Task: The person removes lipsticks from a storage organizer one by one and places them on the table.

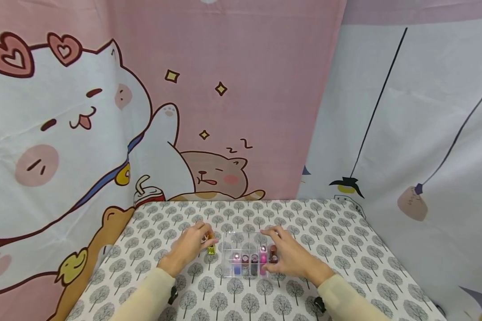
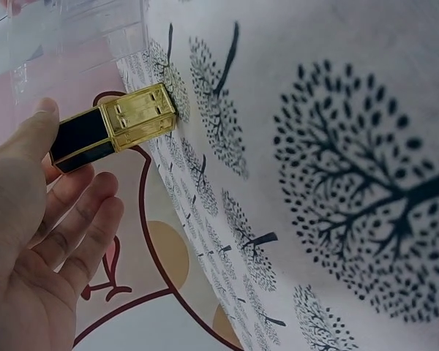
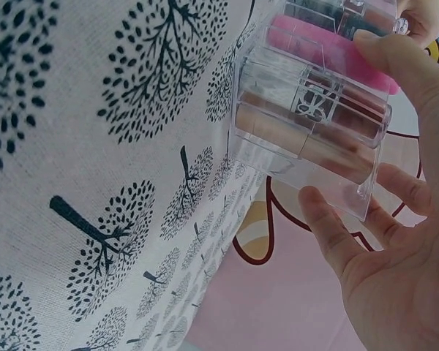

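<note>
My left hand (image 1: 189,246) pinches a lipstick tube (image 2: 113,126) between thumb and fingers, left of a clear organizer box (image 1: 230,243). The tube is black at the held end and shiny gold at the other, which points down close to the cloth. Whether it touches the cloth I cannot tell. At the box's right side, my right hand (image 1: 290,257) grips it, thumb at the near edge and fingers at the far one. Several lip tubes stand in the box's front and right compartments, among them a bright pink tube (image 3: 329,53) and a brownish tube (image 3: 300,139).
A white cloth with grey tree prints (image 1: 209,285) covers the table. Behind it hangs a pink curtain (image 1: 265,111) with cartoon animals, and a pale curtain (image 1: 446,125) hangs at the right. The box's back-left compartments hold no tubes.
</note>
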`<state>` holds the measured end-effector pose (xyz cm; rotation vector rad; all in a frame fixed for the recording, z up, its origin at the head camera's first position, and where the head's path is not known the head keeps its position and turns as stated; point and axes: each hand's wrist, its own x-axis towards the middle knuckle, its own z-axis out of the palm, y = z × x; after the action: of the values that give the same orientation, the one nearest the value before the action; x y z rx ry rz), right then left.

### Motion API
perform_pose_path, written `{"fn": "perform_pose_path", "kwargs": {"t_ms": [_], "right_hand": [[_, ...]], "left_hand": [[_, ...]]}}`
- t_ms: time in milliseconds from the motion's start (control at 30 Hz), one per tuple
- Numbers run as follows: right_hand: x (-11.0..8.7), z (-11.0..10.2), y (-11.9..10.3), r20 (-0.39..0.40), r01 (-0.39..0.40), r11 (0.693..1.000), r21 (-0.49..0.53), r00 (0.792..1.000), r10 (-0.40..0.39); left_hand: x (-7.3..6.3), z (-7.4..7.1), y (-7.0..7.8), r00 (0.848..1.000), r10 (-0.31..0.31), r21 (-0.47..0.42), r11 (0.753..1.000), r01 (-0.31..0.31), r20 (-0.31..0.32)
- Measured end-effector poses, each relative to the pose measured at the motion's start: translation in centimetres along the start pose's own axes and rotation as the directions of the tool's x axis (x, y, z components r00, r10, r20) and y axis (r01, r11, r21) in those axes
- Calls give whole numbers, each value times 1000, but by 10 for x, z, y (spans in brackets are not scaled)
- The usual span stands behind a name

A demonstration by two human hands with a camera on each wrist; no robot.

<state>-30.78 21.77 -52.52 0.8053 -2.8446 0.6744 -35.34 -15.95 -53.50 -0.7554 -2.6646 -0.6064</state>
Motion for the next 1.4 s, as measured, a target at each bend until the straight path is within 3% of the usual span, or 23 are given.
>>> {"fn": "perform_pose_path", "kwargs": {"t_ms": [467, 967, 1133, 1400], "right_hand": [[-2, 4, 4, -21, 39, 999, -17, 999, -39], [-5, 3, 3, -9, 21, 1000, -1, 1000, -21], [-1, 1, 1, -9, 26, 1000, -5, 1000, -26], [1, -1, 2, -3, 22, 1000, -9, 1000, -22]], "left_hand": [[-2, 0, 3, 999, -12, -2, 1000, 12, 35], [-4, -8, 9, 999, -38, 10, 999, 37, 40], [0, -19, 13, 1000, -15, 31, 999, 15, 18], [6, -26, 26, 997, 70, 78, 995, -68, -26]]}}
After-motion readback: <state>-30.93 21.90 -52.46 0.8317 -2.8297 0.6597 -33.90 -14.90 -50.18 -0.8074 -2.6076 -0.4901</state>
